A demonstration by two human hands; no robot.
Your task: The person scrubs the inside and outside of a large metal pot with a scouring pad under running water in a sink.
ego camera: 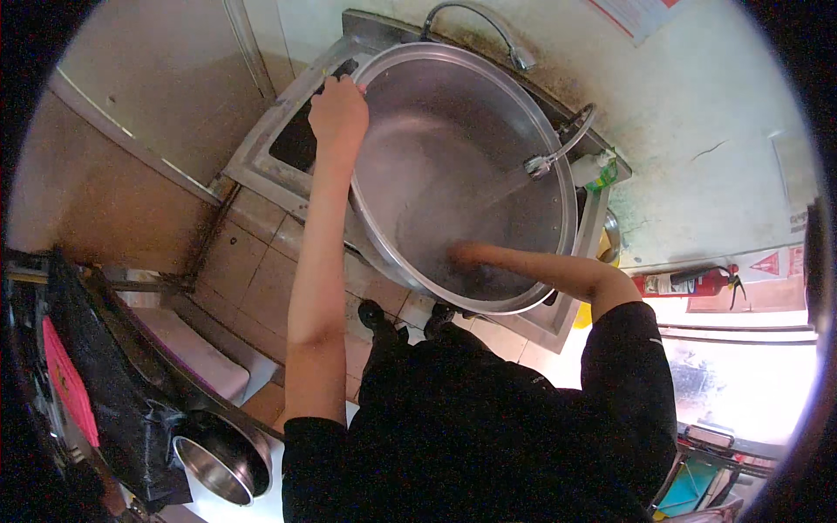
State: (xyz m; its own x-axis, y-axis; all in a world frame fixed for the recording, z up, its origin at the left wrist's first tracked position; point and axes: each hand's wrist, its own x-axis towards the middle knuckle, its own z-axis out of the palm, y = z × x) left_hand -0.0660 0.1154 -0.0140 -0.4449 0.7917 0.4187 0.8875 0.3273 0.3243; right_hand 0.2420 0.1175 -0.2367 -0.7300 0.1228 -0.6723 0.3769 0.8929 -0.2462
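Note:
A very large metal pot sits tilted over a steel sink unit. At the upper left of its rim, my left hand is closed around the dark side handle. Down inside the near part of the pot is my right hand. It is blurred, and its fingers and anything in them cannot be made out. A flexible-neck faucet reaches over the right rim, with a faint stream of water running from it into the pot. The pot's interior looks hazy.
A second gooseneck faucet rises behind the pot. A bottle with a green label stands at the sink's right corner. On the right wall hangs a red fire extinguisher. A steel bowl lies at lower left, beside black plastic.

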